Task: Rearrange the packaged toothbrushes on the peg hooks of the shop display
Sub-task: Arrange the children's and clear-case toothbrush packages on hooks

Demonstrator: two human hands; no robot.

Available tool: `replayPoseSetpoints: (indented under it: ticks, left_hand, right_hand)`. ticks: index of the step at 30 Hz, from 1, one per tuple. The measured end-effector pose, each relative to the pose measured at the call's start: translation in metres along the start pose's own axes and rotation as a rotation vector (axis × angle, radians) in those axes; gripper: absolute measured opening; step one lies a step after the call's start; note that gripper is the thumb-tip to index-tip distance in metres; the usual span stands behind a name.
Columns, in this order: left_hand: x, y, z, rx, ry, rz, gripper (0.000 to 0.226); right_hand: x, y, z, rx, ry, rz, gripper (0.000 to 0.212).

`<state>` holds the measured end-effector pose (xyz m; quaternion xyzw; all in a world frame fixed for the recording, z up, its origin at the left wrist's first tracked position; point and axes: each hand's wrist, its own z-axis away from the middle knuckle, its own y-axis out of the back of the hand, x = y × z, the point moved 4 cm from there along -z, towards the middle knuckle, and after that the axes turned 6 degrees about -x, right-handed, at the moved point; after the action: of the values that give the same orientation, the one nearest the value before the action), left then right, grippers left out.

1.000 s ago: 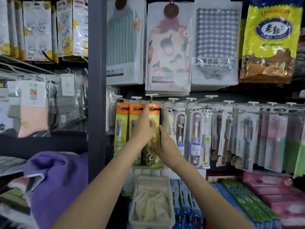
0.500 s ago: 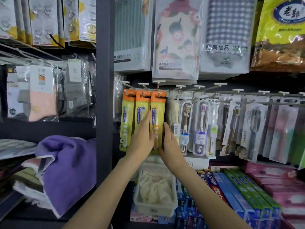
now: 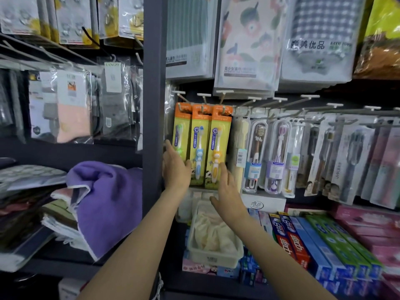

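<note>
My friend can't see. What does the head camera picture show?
Two bare hands reach up to three orange-and-yellow children's toothbrush packs hanging side by side on peg hooks; the left hand touches the leftmost pack, the right hand is open below them. More packaged toothbrushes hang to the right.

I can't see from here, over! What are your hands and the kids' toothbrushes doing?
Left hand open, fingers on green pack. Right hand open, below orange pack. Three packs hanging. Nothing blocking.
</note>
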<state>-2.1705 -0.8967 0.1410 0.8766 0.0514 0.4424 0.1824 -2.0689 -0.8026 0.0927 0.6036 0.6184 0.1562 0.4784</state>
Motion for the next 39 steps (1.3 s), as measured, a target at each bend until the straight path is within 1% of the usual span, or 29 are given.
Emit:
replayPoseSetpoints:
  ticks: [4,8,10,14,15,17,19,20,21,23,26,28,30,31,33,35,39]
  left_hand:
    - [-0.003,0.002,-0.001,0.024,0.037,0.027,0.057]
    - [-0.004,0.001,0.002,0.051,0.008,0.023,0.047]
    - [-0.005,0.001,0.004,0.057,-0.001,0.01,0.049]
    - [-0.008,-0.001,0.013,0.037,-0.04,-0.005,0.068]
    - [-0.007,-0.001,0.019,0.046,-0.036,-0.02,0.071]
    - [-0.003,0.001,0.032,0.11,-0.068,-0.067,0.069]
    - [0.006,0.001,0.043,0.181,-0.207,-0.125,0.063]
    - [0.011,-0.002,0.046,0.185,-0.276,-0.155,0.061]
    - [0.016,-0.007,0.046,0.165,-0.328,-0.179,0.059]
    - [0.029,-0.016,0.047,0.104,-0.398,-0.196,0.059]
    - [0.047,-0.032,0.047,-0.05,-0.457,-0.22,0.061]
    - [0.049,-0.042,0.044,-0.167,-0.451,-0.279,0.064]
    - [0.049,-0.048,0.042,-0.24,-0.413,-0.344,0.064]
    - [0.05,-0.049,0.042,-0.258,-0.391,-0.357,0.064]
    - [0.051,-0.05,0.041,-0.278,-0.347,-0.347,0.063]
    - [0.051,-0.051,0.04,-0.287,-0.333,-0.326,0.062]
    - [0.05,-0.052,0.041,-0.279,-0.317,-0.242,0.055]
  right_hand:
    - [0.002,0.004,0.0,-0.021,0.011,-0.007,0.093]
    - [0.006,0.007,0.0,-0.024,0.015,0.022,0.092]
    - [0.005,0.009,0.002,-0.021,0.019,0.019,0.091]
    - [0.002,0.014,0.008,-0.021,0.046,0.004,0.087]
    - [0.0,0.019,0.013,0.014,0.08,0.01,0.082]
    - [-0.004,0.033,0.022,0.169,0.159,0.051,0.068]
    - [0.0,0.05,0.026,0.337,0.165,0.066,0.055]
    - [0.006,0.057,0.024,0.388,0.119,0.053,0.051]
    - [0.012,0.062,0.02,0.398,0.048,0.02,0.05]
    - [0.019,0.066,0.009,0.298,-0.098,-0.085,0.06]
    - [0.019,0.064,-0.006,0.162,-0.218,-0.236,0.072]
    - [0.019,0.059,-0.014,0.136,-0.218,-0.173,0.07]
    - [0.019,0.056,-0.019,0.127,-0.173,-0.014,0.057]
    - [0.021,0.055,-0.02,0.136,-0.157,0.018,0.053]
    - [0.023,0.057,-0.019,0.163,-0.161,-0.029,0.053]
    - [0.024,0.06,-0.017,0.179,-0.158,-0.047,0.048]
    - [0.027,0.062,-0.015,0.156,-0.148,-0.048,0.038]
